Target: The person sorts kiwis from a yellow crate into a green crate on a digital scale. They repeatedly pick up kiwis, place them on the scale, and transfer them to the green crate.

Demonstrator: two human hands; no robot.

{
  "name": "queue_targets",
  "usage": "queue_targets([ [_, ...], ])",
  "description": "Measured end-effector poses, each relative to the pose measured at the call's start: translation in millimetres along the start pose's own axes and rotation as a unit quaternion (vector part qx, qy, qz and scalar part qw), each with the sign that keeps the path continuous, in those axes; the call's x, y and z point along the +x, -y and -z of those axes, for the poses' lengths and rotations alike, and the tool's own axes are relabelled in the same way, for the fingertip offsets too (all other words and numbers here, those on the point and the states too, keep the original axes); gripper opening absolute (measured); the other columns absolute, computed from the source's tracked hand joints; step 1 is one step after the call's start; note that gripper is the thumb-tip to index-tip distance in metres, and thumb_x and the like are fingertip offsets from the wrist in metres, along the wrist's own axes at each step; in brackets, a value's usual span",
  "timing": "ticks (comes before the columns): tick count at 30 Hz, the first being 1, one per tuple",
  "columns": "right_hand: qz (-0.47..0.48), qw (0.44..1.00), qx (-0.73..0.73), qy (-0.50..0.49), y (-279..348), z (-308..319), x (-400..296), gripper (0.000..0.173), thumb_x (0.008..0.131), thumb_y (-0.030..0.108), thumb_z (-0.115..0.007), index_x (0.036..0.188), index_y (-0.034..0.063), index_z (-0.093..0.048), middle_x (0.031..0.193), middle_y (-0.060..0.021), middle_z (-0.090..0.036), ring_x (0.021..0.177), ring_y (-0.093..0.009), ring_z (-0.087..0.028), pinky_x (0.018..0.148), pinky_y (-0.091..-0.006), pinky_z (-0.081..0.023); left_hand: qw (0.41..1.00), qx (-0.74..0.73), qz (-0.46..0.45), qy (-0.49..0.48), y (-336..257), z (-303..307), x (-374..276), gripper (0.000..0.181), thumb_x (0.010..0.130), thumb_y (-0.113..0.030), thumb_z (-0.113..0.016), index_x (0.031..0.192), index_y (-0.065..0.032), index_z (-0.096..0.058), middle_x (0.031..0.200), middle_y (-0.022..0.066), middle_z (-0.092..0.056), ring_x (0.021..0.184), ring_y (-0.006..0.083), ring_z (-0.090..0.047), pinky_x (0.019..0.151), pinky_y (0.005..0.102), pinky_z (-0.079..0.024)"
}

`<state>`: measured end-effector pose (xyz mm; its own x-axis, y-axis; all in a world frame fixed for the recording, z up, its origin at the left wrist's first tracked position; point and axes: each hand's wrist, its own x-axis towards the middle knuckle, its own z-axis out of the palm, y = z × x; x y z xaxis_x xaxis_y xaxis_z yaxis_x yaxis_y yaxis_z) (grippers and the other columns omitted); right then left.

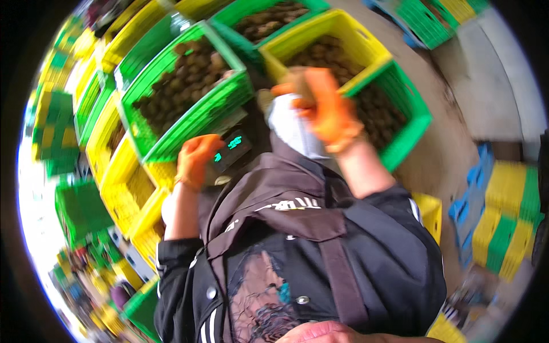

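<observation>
My right hand (328,109), in an orange glove, is blurred by movement and closed around brown round fruit (303,88), which look like kiwifruit. It is above a white cloth-like thing (287,124), beside a yellow crate (369,36) of the same fruit. Another brown fruit (265,100) shows left of the white thing. My left hand (199,158), also orange-gloved, has its fingers curled by the near edge of a green crate (208,100) of fruit; whether it holds anything is hidden. A dark scale display (231,150) with lit green digits lies between my hands.
A green crate (414,103) with fruit stands right of my right hand, and another green crate (223,21) is at the top. Yellow crates (116,197) line the left. Stacked yellow and green crates (506,214) stand on the far right, near a blue pallet (467,206).
</observation>
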<state>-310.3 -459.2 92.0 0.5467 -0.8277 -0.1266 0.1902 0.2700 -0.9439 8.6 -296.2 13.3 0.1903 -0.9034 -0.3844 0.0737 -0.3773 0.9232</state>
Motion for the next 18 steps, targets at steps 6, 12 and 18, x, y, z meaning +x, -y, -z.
queue_targets([
  [6, -0.083, 0.853, 0.375, -0.353, -47.1, 244.1, -26.9, 0.054, 0.100, 0.038, -0.055, 0.137, -0.0006, -0.048, 0.130, -0.0169, -0.059, 0.108, -0.030, -0.063, 0.083, -0.0375, -0.060, 0.885, 0.448, 0.113, 0.054, 52.0, -4.6, 5.6, 0.069, 0.080, -0.049, -0.074, 0.128, -0.0013, -0.061, 0.119, 0.0169, -0.069, 0.115, 0.0280, -0.064, 0.100, 0.0349, -0.048],
  [12, -0.022, 0.855, 0.355, -0.377, -47.1, 209.0, 27.2, 0.062, 0.102, 0.035, -0.054, 0.149, -0.0002, -0.035, 0.138, -0.0171, -0.057, 0.121, -0.031, -0.060, 0.093, -0.0424, -0.058, 0.992, 0.095, 0.001, -0.080, 14.6, 0.3, 38.7, 0.026, 0.092, -0.015, -0.070, 0.115, -0.0032, -0.068, 0.095, -0.0003, -0.069, 0.083, 0.0053, -0.061, 0.074, 0.0224, -0.051],
  [18, -0.092, 0.896, 0.432, 0.037, -31.9, -3.3, 171.9, 0.035, 0.100, 0.032, -0.059, 0.119, 0.0037, -0.068, 0.106, -0.0065, -0.074, 0.088, -0.016, -0.070, 0.070, -0.0298, -0.057, 0.959, -0.003, -0.125, -0.255, -16.0, 62.1, 153.2, 0.035, 0.090, -0.018, -0.073, 0.119, -0.0005, -0.066, 0.105, 0.0070, -0.071, 0.096, 0.0123, -0.064, 0.084, 0.0270, -0.052],
])
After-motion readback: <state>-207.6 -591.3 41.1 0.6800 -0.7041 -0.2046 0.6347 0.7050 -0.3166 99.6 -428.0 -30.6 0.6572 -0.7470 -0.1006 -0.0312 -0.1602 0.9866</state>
